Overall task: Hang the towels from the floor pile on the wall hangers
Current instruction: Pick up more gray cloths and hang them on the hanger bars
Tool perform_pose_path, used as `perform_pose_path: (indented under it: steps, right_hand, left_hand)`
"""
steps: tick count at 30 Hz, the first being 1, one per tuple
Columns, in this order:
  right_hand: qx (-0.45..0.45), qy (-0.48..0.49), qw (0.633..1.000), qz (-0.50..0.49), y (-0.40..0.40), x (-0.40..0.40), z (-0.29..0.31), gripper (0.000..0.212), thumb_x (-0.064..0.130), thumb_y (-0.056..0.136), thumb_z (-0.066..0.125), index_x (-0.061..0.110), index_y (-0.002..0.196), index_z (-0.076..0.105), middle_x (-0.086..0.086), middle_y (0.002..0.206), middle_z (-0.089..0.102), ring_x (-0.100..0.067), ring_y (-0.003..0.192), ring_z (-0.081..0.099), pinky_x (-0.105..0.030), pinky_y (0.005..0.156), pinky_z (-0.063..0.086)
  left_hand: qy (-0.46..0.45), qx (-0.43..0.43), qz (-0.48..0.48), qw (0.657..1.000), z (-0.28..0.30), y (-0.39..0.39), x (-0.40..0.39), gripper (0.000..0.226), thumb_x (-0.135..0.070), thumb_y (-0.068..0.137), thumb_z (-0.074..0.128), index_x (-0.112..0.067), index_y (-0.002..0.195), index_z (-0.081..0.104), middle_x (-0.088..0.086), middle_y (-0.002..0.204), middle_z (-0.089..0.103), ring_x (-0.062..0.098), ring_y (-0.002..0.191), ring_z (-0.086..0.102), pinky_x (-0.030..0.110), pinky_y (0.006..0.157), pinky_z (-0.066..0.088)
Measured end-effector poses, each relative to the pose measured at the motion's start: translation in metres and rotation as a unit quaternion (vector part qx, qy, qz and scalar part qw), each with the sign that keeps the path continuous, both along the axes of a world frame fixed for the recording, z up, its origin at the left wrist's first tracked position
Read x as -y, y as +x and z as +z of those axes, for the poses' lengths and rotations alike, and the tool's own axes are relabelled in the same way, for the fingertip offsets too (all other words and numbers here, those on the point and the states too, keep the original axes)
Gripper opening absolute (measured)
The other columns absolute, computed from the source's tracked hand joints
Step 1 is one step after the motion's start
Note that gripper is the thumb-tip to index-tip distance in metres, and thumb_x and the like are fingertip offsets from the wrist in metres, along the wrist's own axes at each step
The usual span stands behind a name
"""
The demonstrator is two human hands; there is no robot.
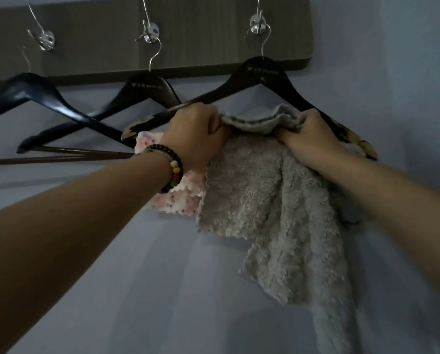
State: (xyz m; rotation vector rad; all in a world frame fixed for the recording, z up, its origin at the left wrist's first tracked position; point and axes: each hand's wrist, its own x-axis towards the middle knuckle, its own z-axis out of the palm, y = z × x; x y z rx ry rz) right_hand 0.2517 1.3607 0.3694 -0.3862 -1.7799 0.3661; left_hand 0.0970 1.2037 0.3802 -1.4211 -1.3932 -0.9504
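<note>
Both of my hands pinch the top edge of the grey towel: my left hand, with a beaded bracelet at the wrist, has its fingers curled on the bunched hem at one end, and my right hand has its fingers curled on the hem at the other end. Far out beyond my left grip hang the first dark hanger and the second dark hanger, each from a metal hook on the grey wall board. Just under my left wrist a pink speckled towel hangs from the third hanger. Between my two grips the grey hem sits right at that hanger's lower bar, and the rest of the towel hangs down below both hands against the pale wall.
</note>
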Motion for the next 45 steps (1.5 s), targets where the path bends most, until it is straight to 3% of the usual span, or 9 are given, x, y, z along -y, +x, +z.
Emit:
perform_pose_path:
  steps: [4,8,13,18,25,29,33,38,45]
  right_hand:
    - [0.051,0.019,0.998,-0.016,0.017,0.012,0.0,0.032,0.043,0.086,0.062,0.02,0.072,0.043,0.002,0.072,0.047,-0.01,0.065,0.045,-0.029,0.057,0.032]
    - [0.147,0.039,0.988,-0.017,0.043,0.032,0.008,0.015,0.047,0.09,0.058,0.033,0.084,0.059,0.012,0.092,0.059,-0.003,0.084,0.055,-0.023,0.069,0.04]
    - [0.227,0.027,0.972,-0.053,0.067,0.059,0.012,0.053,0.082,0.048,0.044,0.047,0.08,0.067,0.015,0.113,0.064,-0.009,0.109,0.056,-0.03,0.104,0.039]
    - [0.295,0.02,0.949,-0.109,0.075,0.079,0.021,0.054,0.08,0.068,0.036,0.042,0.09,0.068,0.017,0.109,0.06,-0.008,0.103,0.054,-0.025,0.095,0.036]
    - [0.452,-0.027,0.866,-0.212,0.059,0.094,0.039,0.093,0.09,0.066,0.025,0.029,0.128,0.059,0.004,0.142,0.045,-0.019,0.123,0.043,-0.034,0.108,0.03]
    - [0.43,0.012,0.878,-0.21,0.056,0.095,0.04,0.076,0.084,0.065,0.042,0.028,0.109,0.068,0.008,0.123,0.055,-0.014,0.109,0.047,-0.028,0.097,0.033]
    - [0.218,0.14,0.948,-0.185,0.058,0.087,0.015,0.073,0.064,0.065,0.07,0.027,0.127,0.06,0.002,0.115,0.066,-0.008,0.093,0.059,-0.016,0.081,0.043]
    - [0.106,0.249,0.951,-0.153,0.048,0.116,-0.04,0.019,0.03,0.084,0.07,0.018,0.1,0.07,0.006,0.086,0.069,-0.004,0.071,0.062,-0.02,0.068,0.052]
    - [0.228,0.03,0.973,-0.034,-0.006,0.133,-0.069,0.019,0.039,0.091,0.059,0.024,0.099,0.067,0.004,0.067,0.064,-0.003,0.047,0.058,-0.027,0.051,0.045]
  left_hand:
    - [-0.058,0.071,-0.002,0.996,0.011,0.017,0.007,0.043,-0.042,0.095,0.053,-0.005,0.077,0.065,0.008,0.07,0.06,0.019,0.064,0.054,0.033,0.06,0.043]
    - [-0.144,0.029,-0.002,0.989,0.02,0.035,0.023,0.018,-0.037,0.093,0.058,-0.025,0.097,0.07,-0.008,0.096,0.064,0.008,0.09,0.056,0.022,0.079,0.039]
    - [-0.257,0.004,0.008,0.966,0.023,0.047,0.033,0.025,-0.046,0.091,0.057,-0.029,0.105,0.067,-0.018,0.093,0.062,0.001,0.087,0.058,0.023,0.086,0.043]
    - [-0.208,-0.017,0.024,0.978,0.018,0.05,0.027,0.033,-0.054,0.09,0.052,-0.025,0.102,0.064,-0.012,0.087,0.056,0.008,0.081,0.052,0.023,0.072,0.039]
    - [-0.151,0.005,0.04,0.988,-0.001,0.034,0.028,0.042,-0.061,0.085,0.053,-0.025,0.106,0.059,-0.002,0.099,0.057,0.019,0.09,0.053,0.03,0.075,0.042]
    - [-0.087,0.019,-0.018,0.996,-0.017,0.019,0.037,0.038,-0.047,0.089,0.059,-0.022,0.117,0.058,0.0,0.11,0.062,0.021,0.103,0.057,0.03,0.085,0.045]
    - [-0.02,-0.049,-0.05,0.997,-0.058,-0.007,0.047,0.056,-0.042,0.089,0.059,-0.018,0.137,0.044,0.003,0.135,0.052,0.02,0.125,0.046,0.032,0.103,0.036]
    - [-0.033,-0.115,0.003,0.993,-0.103,-0.055,0.049,0.072,-0.048,0.085,0.052,-0.01,0.144,0.038,0.014,0.146,0.04,0.032,0.134,0.04,0.051,0.107,0.037]
    - [0.099,0.242,-0.148,0.954,-0.112,-0.074,0.049,0.025,-0.037,0.095,0.051,-0.023,0.117,0.05,-0.002,0.125,0.05,0.012,0.111,0.049,0.035,0.091,0.047]
